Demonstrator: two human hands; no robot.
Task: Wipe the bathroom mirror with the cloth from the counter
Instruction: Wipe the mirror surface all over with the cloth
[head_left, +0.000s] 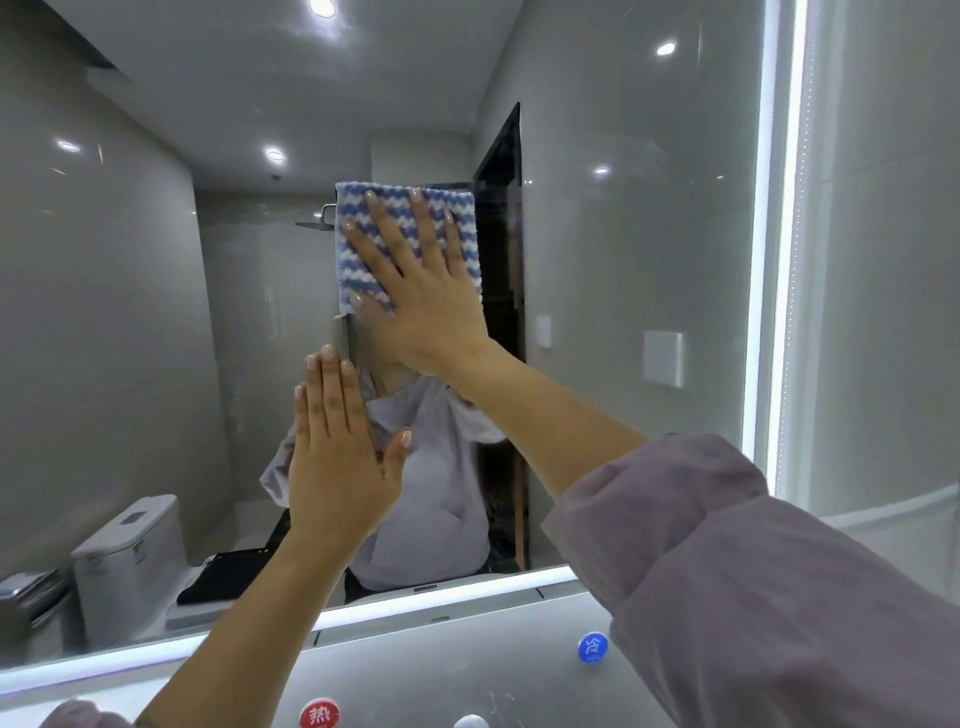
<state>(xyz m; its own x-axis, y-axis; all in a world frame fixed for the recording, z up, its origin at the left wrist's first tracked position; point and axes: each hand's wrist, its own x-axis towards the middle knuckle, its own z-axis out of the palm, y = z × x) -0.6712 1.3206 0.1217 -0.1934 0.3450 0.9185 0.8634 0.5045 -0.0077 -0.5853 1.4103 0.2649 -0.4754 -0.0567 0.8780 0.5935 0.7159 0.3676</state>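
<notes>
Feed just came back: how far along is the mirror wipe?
Done: the cloth is off the counter and on the mirror. In hand: the right hand presses it flat against the glass, fingers spread; the left hand is flat just below. Left: the wiping itself; no streaks show which areas are covered.

Two hands (337, 467) (431, 306), one cloth (395, 208), one mirror (623, 260)

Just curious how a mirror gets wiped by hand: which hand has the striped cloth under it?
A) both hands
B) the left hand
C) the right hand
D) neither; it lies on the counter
C: the right hand presses flat, fingers spread, on the blue-and-white striped cloth against the mirror, while the left hand lies bare on the glass lower down.
</notes>
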